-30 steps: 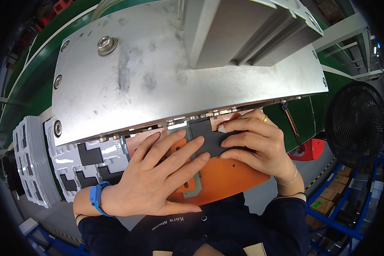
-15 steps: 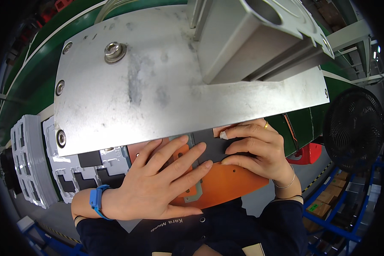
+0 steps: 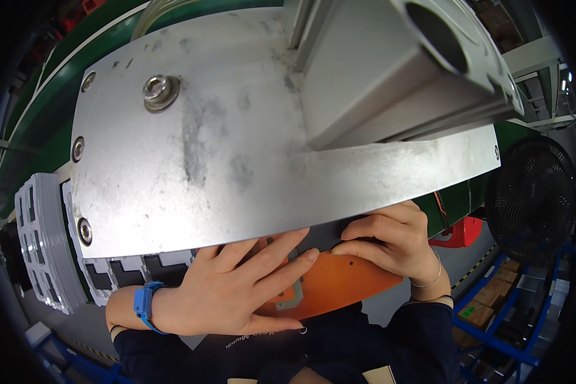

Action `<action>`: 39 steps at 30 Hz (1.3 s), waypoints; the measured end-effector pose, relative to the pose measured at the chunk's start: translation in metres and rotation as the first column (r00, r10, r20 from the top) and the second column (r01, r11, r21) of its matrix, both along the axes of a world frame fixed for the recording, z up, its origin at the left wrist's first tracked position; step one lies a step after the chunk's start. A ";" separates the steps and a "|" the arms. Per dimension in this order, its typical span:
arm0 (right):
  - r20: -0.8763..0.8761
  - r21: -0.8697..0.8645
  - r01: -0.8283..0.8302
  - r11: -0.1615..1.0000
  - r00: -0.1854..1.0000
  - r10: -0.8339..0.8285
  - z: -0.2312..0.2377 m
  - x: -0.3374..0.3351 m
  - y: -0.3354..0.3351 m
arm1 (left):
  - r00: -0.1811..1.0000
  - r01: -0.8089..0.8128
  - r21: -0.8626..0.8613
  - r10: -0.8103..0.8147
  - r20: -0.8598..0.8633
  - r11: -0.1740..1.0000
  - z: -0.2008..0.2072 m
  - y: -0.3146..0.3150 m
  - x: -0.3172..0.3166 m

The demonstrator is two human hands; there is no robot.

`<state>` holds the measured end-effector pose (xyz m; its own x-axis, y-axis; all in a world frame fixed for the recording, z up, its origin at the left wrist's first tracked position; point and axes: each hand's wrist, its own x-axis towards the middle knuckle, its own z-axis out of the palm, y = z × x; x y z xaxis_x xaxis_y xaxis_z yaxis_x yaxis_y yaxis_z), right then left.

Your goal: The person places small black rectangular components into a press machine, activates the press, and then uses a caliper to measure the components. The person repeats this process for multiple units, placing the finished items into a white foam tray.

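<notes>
Below the front edge of a large metal plate (image 3: 249, 153), an orange board (image 3: 345, 275) with a rounded right end lies in front of me. My left hand (image 3: 230, 288) rests over its left part, fingers stretched and spread, the tips beside a flat dark grey piece (image 3: 324, 235). My right hand (image 3: 393, 240) has its fingers and thumb closed on the right side of that dark piece. A pale greenish flat bracket (image 3: 291, 299) shows on the board under my left fingers. The metal plate hides the far part of the dark piece and some fingertips.
A thick metal column (image 3: 390, 77) rises from the plate, which carries several bolts. White trays (image 3: 41, 243) with dark pieces stand at left. At right are a black fan (image 3: 531, 198), a red container (image 3: 462, 232) and a blue rack (image 3: 512, 313) with boxes.
The metal plate now sits lower in view, covering more of the fingertips and the dark piece. My left hand stays spread; my right fingers are bent on the dark piece as before.
</notes>
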<state>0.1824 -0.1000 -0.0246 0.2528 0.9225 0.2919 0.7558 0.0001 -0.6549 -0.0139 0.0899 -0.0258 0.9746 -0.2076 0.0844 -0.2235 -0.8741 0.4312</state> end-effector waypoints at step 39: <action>0.047 0.046 0.018 0.999 0.999 -0.020 0.002 -0.002 0.001 | 0.994 -0.043 0.062 0.037 0.102 0.997 0.007 -0.006 0.004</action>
<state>0.1807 -0.0991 -0.0225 0.2555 0.9031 0.3450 0.7858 0.0139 -0.6183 -0.0097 0.0840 -0.0192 0.9694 -0.1767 0.1704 -0.2273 -0.9082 0.3515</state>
